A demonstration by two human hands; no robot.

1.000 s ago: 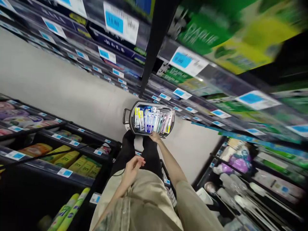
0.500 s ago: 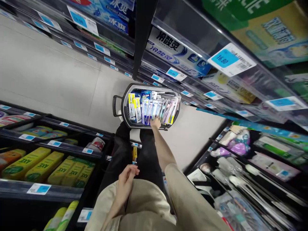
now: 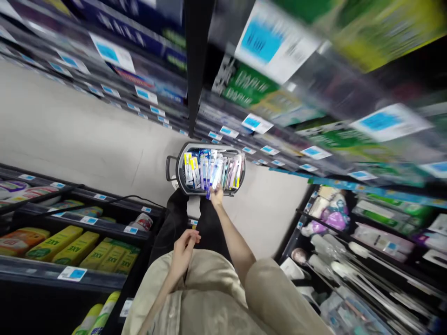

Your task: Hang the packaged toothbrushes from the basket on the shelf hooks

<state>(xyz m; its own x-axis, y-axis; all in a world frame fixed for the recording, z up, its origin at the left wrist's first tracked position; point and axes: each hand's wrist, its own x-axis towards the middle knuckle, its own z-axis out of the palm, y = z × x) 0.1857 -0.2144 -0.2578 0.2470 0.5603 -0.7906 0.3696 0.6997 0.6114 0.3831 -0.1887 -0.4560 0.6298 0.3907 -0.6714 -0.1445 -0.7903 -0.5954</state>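
Observation:
A dark basket with a pale rim [image 3: 180, 173] stands on the floor by my feet, filled with packaged toothbrushes [image 3: 230, 170]. At its near edge, my right hand [image 3: 217, 195] grips a toothbrush pack [image 3: 215, 173], light with a blue end, lifted slightly over the others. Whether it is one pack or two together I cannot tell. Yellow-and-white toothbrush packs [image 3: 192, 170] lie at the basket's left end. Over my lap, my left hand [image 3: 186, 245] is loosely closed, fingers curled together, with nothing visible in it.
Shelves of boxed toothpaste [image 3: 251, 86] with price tags rise ahead and to the right. Yellow AXE bottles [image 3: 54, 243] fill the left shelf [image 3: 45, 265]. Wrapped long-handled utensils [image 3: 363, 274] sit at the lower right. Pale floor [image 3: 87, 135] runs along the aisle.
My right hand has drawn back from among the packs to the basket's near edge, raising a toothbrush pack. My left hand has barely moved. The view has shifted, and the basket appears lower and smaller.

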